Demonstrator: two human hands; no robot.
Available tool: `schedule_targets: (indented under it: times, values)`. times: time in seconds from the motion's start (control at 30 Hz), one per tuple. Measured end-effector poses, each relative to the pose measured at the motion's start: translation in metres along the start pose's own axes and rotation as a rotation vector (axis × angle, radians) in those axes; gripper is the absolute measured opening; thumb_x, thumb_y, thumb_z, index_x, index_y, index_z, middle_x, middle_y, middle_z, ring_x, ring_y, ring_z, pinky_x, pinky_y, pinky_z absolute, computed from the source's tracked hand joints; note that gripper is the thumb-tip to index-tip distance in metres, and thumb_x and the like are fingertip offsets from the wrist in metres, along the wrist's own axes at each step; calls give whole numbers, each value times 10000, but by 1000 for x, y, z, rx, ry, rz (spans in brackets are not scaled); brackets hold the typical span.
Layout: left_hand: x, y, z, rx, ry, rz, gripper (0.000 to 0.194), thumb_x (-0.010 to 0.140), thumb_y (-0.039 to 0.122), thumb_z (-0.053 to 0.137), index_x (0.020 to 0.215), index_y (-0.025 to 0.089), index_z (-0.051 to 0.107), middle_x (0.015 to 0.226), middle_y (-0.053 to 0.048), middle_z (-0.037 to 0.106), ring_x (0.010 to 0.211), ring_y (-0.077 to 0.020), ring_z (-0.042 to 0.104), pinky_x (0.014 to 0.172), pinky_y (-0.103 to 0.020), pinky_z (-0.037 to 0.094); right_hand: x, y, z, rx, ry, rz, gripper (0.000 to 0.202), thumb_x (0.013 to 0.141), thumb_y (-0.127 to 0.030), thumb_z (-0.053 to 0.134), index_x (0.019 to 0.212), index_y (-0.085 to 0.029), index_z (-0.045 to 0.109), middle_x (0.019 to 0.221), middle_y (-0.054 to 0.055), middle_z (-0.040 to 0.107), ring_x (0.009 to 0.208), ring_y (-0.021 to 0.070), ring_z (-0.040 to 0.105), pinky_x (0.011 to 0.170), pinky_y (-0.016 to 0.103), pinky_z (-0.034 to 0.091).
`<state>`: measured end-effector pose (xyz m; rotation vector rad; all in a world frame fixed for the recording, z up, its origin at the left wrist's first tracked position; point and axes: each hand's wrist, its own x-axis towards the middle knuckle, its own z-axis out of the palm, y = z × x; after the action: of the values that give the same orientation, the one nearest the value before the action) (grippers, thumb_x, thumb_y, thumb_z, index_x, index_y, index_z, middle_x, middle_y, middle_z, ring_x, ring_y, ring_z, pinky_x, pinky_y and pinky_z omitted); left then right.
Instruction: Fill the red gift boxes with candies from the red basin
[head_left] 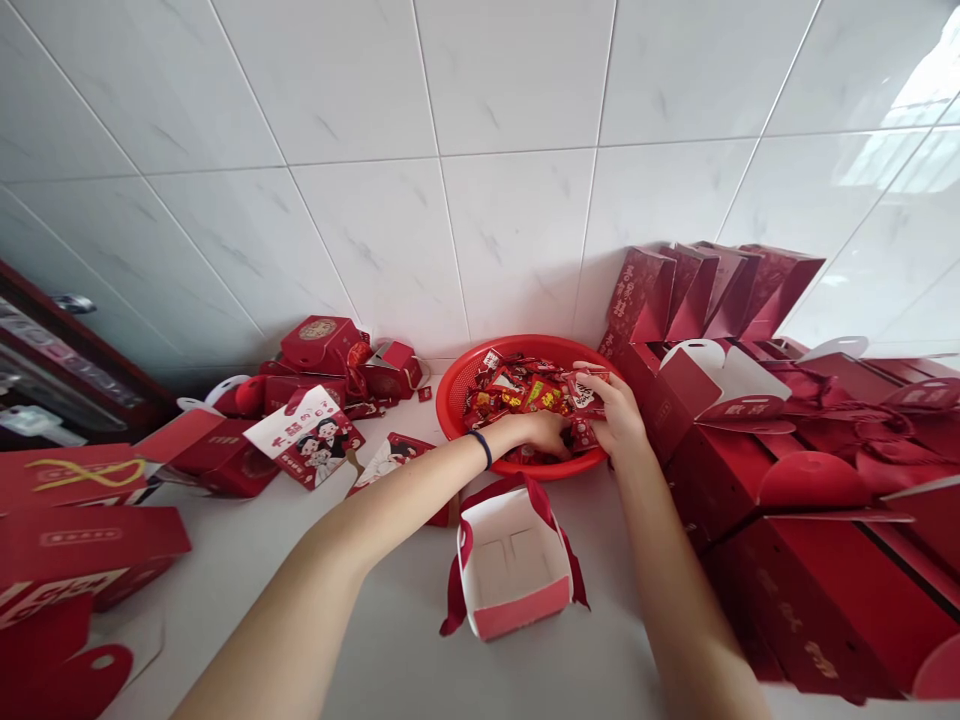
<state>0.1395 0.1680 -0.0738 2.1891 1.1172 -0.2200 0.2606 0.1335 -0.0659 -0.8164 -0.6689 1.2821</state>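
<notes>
The white surface (409, 665) leaves room between red boxes (847, 600) crowding its right edge and smaller cartons (97, 550) along its left; a red basket (449, 400) stands at its far edge, an open box (523, 605) just nearer. The left hand (549, 436) dips inside the basket, grip hidden; the right hand (619, 408), at the basket's right rim, pinches a red packet (586, 391).

Packets (546, 394) are lying in the basket (449, 405); behind it the wall (517, 230) is rising, before it a box (523, 608) is sitting; cartons (847, 590) are standing left and right.
</notes>
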Motion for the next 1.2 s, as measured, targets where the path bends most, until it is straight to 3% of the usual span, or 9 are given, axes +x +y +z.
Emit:
schedule_targets:
  times: [0.17,0.5,0.67,0.87,1.03,1.2]
  values:
    - [-1,-2,-3,65,-60,51,293,638,184,683,929,179,654,875,-56,707,801,-245,657,695,-313,505,-1,-1,1,13,12,11,279,542,-188,786,814,-186,729,670,5,718,592,157,656,580,263,534]
    - [-6,-10,-11,-42,-155,64,172,624,246,679,782,188,642,684,-11,648,622,-204,599,563,-300,465,0,0,0,18,13,27,277,558,-199,791,828,-196,730,707,14,738,623,178,674,616,291,552]
    - [-15,-14,-16,-134,-152,85,222,653,291,711,850,193,682,681,11,651,618,-179,591,563,-274,463,1,0,-1,19,-3,21,283,555,-204,800,828,-202,724,688,0,726,605,173,665,609,293,549]
    - [-21,-16,-20,-235,-99,116,339,625,326,784,932,194,730,914,-16,737,853,-210,659,760,-292,517,-1,-1,0,36,10,12,268,554,-191,781,815,-189,723,667,2,716,598,164,657,620,286,544]
    - [-25,-22,-27,-470,44,223,371,624,278,802,978,183,747,924,-25,762,910,-222,671,888,-340,505,0,-1,0,35,15,-5,254,559,-195,782,806,-195,723,661,-5,714,606,160,655,621,278,541]
    - [-32,-22,-32,-641,131,229,407,648,283,828,1032,172,752,996,-44,773,947,-225,686,922,-364,508,1,0,0,37,-10,2,273,545,-215,794,808,-203,719,668,-1,720,603,168,659,593,277,537]
